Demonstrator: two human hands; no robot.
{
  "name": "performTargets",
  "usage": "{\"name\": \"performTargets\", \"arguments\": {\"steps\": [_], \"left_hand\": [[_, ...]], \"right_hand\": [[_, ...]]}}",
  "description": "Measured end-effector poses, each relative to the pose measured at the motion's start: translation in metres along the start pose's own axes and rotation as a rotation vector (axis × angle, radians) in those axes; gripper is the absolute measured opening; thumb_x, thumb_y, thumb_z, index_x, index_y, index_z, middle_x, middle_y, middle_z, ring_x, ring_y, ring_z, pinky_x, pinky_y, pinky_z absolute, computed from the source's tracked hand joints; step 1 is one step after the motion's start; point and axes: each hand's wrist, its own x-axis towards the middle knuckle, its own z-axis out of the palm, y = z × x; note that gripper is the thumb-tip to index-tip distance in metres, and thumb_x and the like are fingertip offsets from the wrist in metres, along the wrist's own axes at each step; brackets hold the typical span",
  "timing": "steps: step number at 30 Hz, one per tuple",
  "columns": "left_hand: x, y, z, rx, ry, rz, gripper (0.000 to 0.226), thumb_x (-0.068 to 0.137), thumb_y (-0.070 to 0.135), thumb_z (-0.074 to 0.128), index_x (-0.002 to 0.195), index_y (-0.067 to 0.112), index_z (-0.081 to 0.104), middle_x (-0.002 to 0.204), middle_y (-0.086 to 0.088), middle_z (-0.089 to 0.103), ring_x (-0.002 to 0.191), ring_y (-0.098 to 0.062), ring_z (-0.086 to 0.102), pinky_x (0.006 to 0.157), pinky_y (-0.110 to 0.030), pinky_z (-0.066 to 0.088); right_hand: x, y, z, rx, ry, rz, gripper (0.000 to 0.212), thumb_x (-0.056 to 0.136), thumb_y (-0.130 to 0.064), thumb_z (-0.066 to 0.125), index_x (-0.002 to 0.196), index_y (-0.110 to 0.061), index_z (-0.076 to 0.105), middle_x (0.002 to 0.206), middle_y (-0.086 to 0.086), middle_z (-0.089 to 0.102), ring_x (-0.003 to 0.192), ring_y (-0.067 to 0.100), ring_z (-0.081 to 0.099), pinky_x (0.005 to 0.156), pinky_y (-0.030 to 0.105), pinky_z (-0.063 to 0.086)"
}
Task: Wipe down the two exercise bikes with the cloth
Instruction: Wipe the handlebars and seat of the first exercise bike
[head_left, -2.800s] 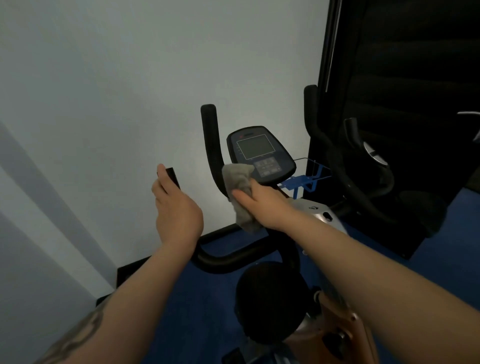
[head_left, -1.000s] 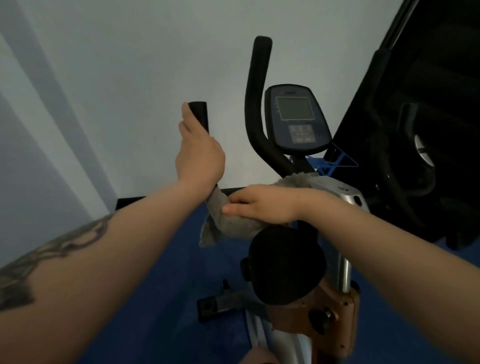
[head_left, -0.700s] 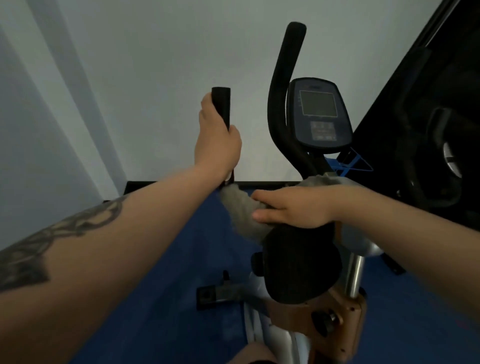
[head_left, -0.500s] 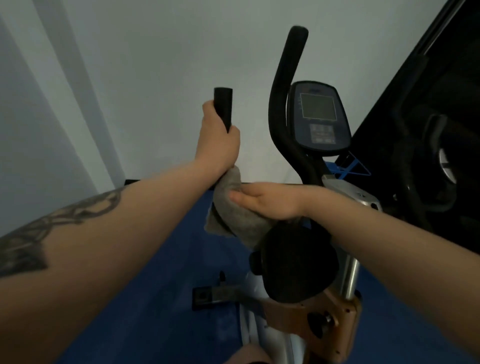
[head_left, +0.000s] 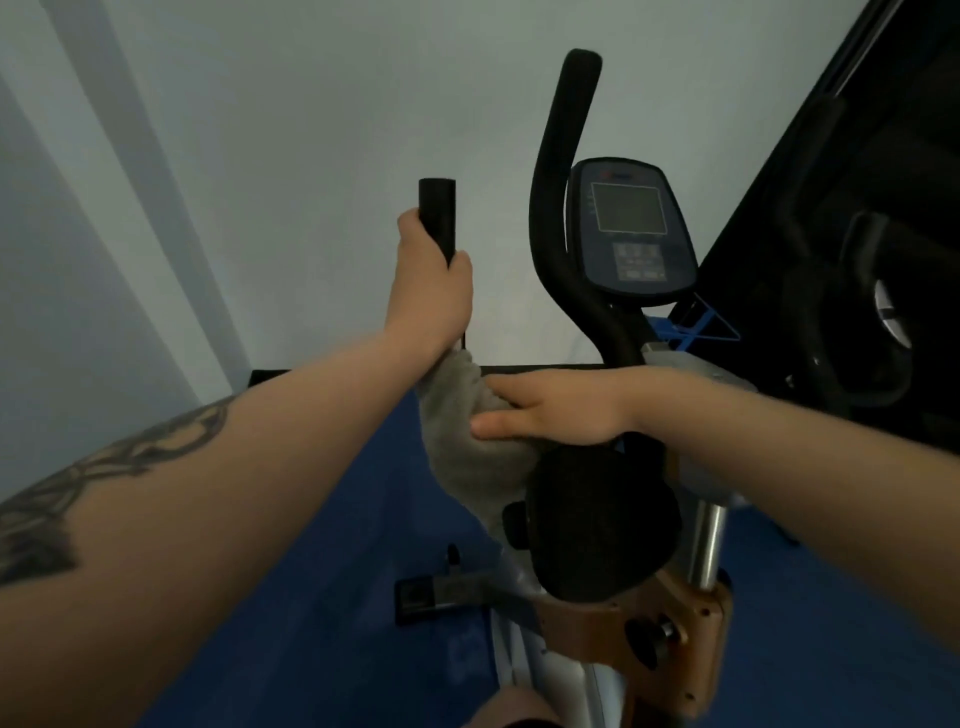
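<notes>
Here, the left hand (head_left: 431, 291) grips the black foam handlebar post (head_left: 437, 218), likely steadying the bike. Just below those curled fingers, the right hand (head_left: 550, 410), fingers straight and together, presses the grey terry cloth (head_left: 462, 447) against the bar.

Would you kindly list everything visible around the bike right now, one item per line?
cloth: one, grey, draped over the low handlebar in front of the seat, under the right hand
left handlebar grip: one, black, upright, held by the left hand
right handlebar grip: one, black, upright beside the console
console: one, dark blue with grey screen, centre right
seat: one, black, below the cloth
bracket: one, blue, behind the console
second machine: one, black, far right
floor: blue
wall: pale grey
left hand: grips the left handlebar grip
right hand: fingers straight, pressing the cloth
</notes>
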Motion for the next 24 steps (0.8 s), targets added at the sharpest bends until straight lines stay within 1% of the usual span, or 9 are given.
{"name": "performTargets", "arguments": {"steps": [3,6,8,10,13,15,17,21,24], "left_hand": [[0.000,0.001,0.001,0.033,0.017,-0.002,0.049,0.099,0.013,0.043,0.144,0.011,0.023,0.128,-0.018,0.050,0.108,-0.034,0.057,0.090,-0.049,0.052],[0.001,-0.001,0.003,0.057,0.045,0.016,0.047,0.099,0.012,0.043,0.142,0.011,0.025,0.125,-0.016,0.051,0.104,-0.031,0.058,0.085,-0.044,0.053],[0.001,-0.002,0.003,0.057,0.055,0.022,0.046,0.099,0.012,0.043,0.141,0.011,0.026,0.124,-0.016,0.052,0.102,-0.030,0.058,0.082,-0.041,0.053],[0.001,-0.001,0.002,0.049,0.042,0.012,0.047,0.099,0.012,0.043,0.142,0.011,0.026,0.124,-0.018,0.052,0.104,-0.033,0.058,0.084,-0.044,0.053],[0.000,0.001,0.000,0.012,0.009,-0.011,0.048,0.099,0.011,0.043,0.143,0.011,0.024,0.126,-0.020,0.050,0.108,-0.038,0.057,0.089,-0.051,0.052],[-0.001,0.001,0.000,0.005,0.004,-0.006,0.047,0.098,0.011,0.043,0.142,0.011,0.025,0.125,-0.020,0.050,0.107,-0.038,0.058,0.088,-0.050,0.053],[-0.001,0.000,0.001,0.005,0.011,-0.007,0.047,0.098,0.012,0.043,0.142,0.012,0.025,0.125,-0.020,0.051,0.107,-0.037,0.058,0.088,-0.050,0.053],[0.001,-0.002,0.002,0.010,0.032,0.005,0.045,0.098,0.012,0.043,0.140,0.013,0.026,0.122,-0.019,0.052,0.102,-0.035,0.059,0.080,-0.044,0.054],[0.000,0.000,0.001,0.013,0.018,-0.001,0.045,0.098,0.013,0.043,0.140,0.014,0.026,0.124,-0.020,0.051,0.105,-0.038,0.058,0.086,-0.051,0.054]], "right_hand": [[-0.008,0.008,-0.007,-0.095,-0.153,0.084,0.043,0.092,-0.057,0.053,0.122,-0.026,0.047,0.111,-0.004,0.060,0.103,0.012,0.058,0.095,0.032,0.046],[0.008,-0.002,-0.002,-0.064,-0.105,0.057,0.037,0.092,-0.056,0.051,0.110,-0.024,0.056,0.104,-0.011,0.061,0.096,0.003,0.058,0.086,0.021,0.044],[0.018,-0.011,0.003,-0.003,0.001,0.062,0.033,0.094,-0.056,0.047,0.087,-0.026,0.060,0.090,-0.010,0.061,0.085,0.004,0.058,0.078,0.020,0.042],[0.020,-0.014,0.009,0.010,0.075,0.048,0.033,0.095,-0.057,0.043,0.082,-0.031,0.057,0.086,-0.010,0.059,0.082,0.004,0.057,0.075,0.021,0.041],[0.009,-0.007,0.010,-0.030,0.094,-0.003,0.030,0.095,-0.057,0.044,0.097,-0.031,0.057,0.098,-0.012,0.059,0.088,-0.002,0.054,0.077,0.012,0.038],[-0.003,-0.002,0.003,-0.027,-0.001,0.008,0.039,0.095,-0.052,0.050,0.117,-0.020,0.055,0.112,-0.005,0.060,0.100,0.006,0.057,0.088,0.019,0.044],[-0.008,0.003,-0.001,-0.026,-0.052,0.029,0.041,0.095,-0.050,0.051,0.122,-0.020,0.051,0.114,-0.003,0.061,0.105,0.012,0.058,0.094,0.029,0.046],[0.006,-0.008,0.010,-0.043,0.100,0.066,0.029,0.093,-0.063,0.039,0.093,-0.038,0.052,0.091,-0.021,0.054,0.088,0.000,0.054,0.080,0.021,0.039],[0.006,-0.018,0.015,-0.012,0.277,0.059,0.037,0.097,-0.059,0.034,0.076,-0.036,0.052,0.084,-0.010,0.059,0.086,0.012,0.059,0.083,0.033,0.044]]}}
